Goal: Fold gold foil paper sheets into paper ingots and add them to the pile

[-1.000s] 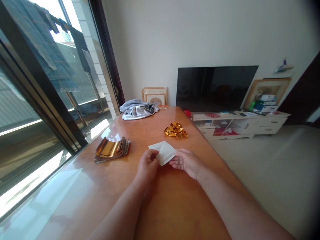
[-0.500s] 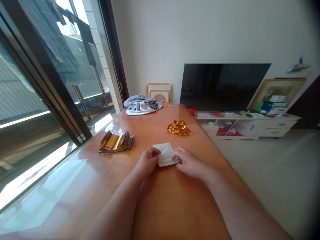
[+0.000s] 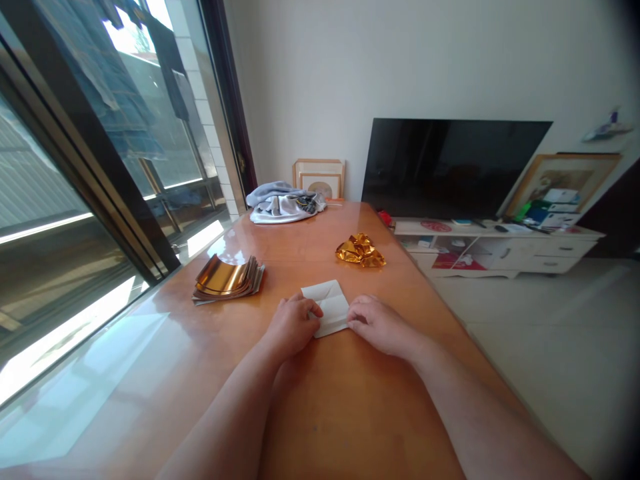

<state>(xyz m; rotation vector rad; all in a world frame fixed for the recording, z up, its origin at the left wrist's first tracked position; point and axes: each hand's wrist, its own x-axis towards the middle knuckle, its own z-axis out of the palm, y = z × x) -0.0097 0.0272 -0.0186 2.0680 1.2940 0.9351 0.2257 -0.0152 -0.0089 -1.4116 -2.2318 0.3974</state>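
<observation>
A small squarish piece of white paper (image 3: 331,308) with crease lines lies on the wooden table (image 3: 345,400), between my two hands. My left hand (image 3: 295,325) is closed on its left edge, with the thumb and curled fingers on the paper. At the right edge, my right hand (image 3: 379,325) pinches the paper's side between thumb and fingertips. Beyond them sit crumpled-looking folded gold foil pieces (image 3: 360,251). A stack of curled gold foil sheets (image 3: 227,280) rests to the left of my left hand.
Grey and white cloth (image 3: 285,203) is heaped at the table's far end, with framed pictures (image 3: 320,179) behind it. A large television (image 3: 455,170) stands over a white cabinet (image 3: 520,250) past the table's right edge. Sliding glass doors (image 3: 115,133) run along the left.
The paper has turned slightly and now looks flatter, with more of its creased face showing. My right fingers have shifted from over the paper to its right edge. The view has tilted slightly.
</observation>
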